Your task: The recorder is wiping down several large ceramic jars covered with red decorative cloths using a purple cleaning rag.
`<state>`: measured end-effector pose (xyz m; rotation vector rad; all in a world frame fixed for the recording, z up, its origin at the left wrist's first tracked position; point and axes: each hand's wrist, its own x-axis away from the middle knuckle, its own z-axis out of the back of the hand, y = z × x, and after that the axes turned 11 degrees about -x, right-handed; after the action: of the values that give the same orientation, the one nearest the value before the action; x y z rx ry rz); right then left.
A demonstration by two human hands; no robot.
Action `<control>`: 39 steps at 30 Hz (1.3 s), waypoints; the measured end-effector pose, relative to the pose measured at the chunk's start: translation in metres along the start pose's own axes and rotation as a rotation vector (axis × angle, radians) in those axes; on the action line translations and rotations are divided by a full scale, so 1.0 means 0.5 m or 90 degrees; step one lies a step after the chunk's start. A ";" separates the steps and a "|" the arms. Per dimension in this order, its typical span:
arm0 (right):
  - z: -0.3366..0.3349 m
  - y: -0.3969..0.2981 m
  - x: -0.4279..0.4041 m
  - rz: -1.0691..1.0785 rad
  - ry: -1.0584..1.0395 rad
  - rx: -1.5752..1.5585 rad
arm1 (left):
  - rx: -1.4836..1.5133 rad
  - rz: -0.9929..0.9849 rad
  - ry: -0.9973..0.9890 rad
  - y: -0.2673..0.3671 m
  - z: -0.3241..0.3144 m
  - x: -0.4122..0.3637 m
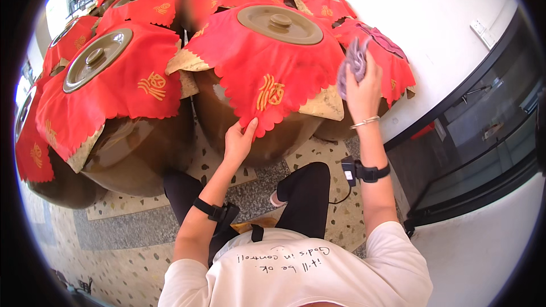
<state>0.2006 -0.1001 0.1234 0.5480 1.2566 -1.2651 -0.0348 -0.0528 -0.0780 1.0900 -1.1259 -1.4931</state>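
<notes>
A red scalloped cloth (204,47) with gold writing drapes over the shoulders of a large brown glazed jar (264,149). Its brown lid (294,32) with a round knob sits on top. My left hand (239,143) pinches the cloth's front corner between thumb and fingers, low against the jar's side. A crumpled purple-grey rag (356,66) is bunched in my right hand (366,89), raised at the right side of the same jar. Beneath the red cloth, a stained beige cover (326,104) sticks out at the corners.
Similar cloth-draped jars (136,149) crowd close on the left and behind. A dark pink cloth (384,41) lies on the jar at the right. A white wall (409,4) and a dark-framed glass door (473,111) border the right side. The terrazzo floor (128,238) runs underneath.
</notes>
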 end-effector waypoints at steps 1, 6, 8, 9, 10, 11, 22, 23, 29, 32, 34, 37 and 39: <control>-0.032 0.004 -0.002 0.000 0.001 0.003 | 0.001 -0.001 -0.003 -0.001 -0.003 -0.002; -0.170 0.013 0.024 0.195 0.031 -0.064 | 0.039 -0.011 -0.003 -0.001 -0.016 0.008; -0.204 0.038 0.045 0.176 0.036 -0.082 | 0.057 -0.030 0.008 0.003 -0.034 0.009; -0.227 0.055 0.066 0.154 -0.010 -0.019 | 0.076 -0.050 0.016 0.004 -0.038 0.007; -0.244 0.077 0.083 0.131 -0.055 0.046 | 0.075 -0.048 0.013 0.004 -0.038 0.002; -0.251 0.062 0.093 0.080 -0.068 0.046 | 0.049 -0.039 0.015 -0.005 -0.028 0.003; -0.114 -0.013 0.193 -0.028 -0.290 0.064 | 0.069 -0.033 0.023 -0.016 -0.026 0.012; -0.099 -0.026 0.214 -0.026 -0.304 0.035 | 0.070 -0.035 0.025 -0.014 -0.027 0.014; -0.024 -0.069 0.252 -0.097 -0.432 -0.157 | 0.049 0.005 -0.016 -0.006 -0.005 0.033; -0.003 -0.104 0.154 -0.012 -0.330 -0.241 | 0.077 0.015 -0.048 -0.007 0.016 0.042; -0.027 -0.125 0.074 0.126 -0.177 -0.147 | 0.093 0.014 -0.078 0.000 0.023 0.047; -0.121 -0.085 -0.004 0.200 -0.077 -0.093 | 0.117 0.018 -0.110 0.003 0.016 0.055; -0.179 -0.039 -0.019 0.247 -0.025 -0.066 | 0.128 0.028 -0.120 0.005 0.004 0.056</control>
<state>0.1503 -0.0241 0.1110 0.6525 1.1116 -0.8765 -0.0412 -0.0805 -0.0783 1.0670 -1.4477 -1.4954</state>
